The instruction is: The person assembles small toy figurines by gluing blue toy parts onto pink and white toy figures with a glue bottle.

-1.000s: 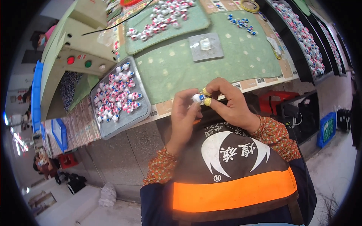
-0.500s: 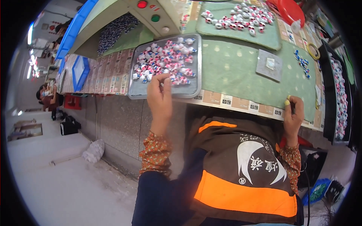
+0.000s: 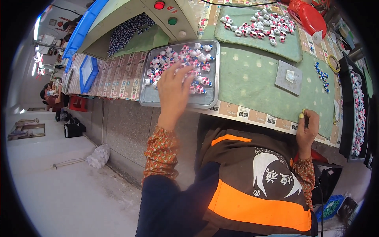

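My left hand (image 3: 173,90) is over the near part of a clear-walled tray (image 3: 216,67), its fingers spread and nothing visible in them. Heaped in the tray are many small white, pink and blue figurines (image 3: 185,53). At the table's front edge on the right, my right hand (image 3: 307,132) is closed, thumb and forefinger close together, with yellow covers on their tips. Anything between those fingers is too small or hidden to make out. Beyond this hand a grey square plate (image 3: 283,83) with a small pale piece on it lies on the green cloth (image 3: 244,79).
White and pink round pieces (image 3: 260,27) lie on a far green mat (image 3: 233,39). Small blue pieces (image 3: 323,77) and a yellow ring (image 3: 333,63) are at right, beside a black tray (image 3: 347,118). A beige machine (image 3: 185,19) with lit buttons stands behind the clear tray.
My left hand has opened its fingers and reached a little farther over the tray. My right hand stays at the table edge. The whole view has shifted slightly.
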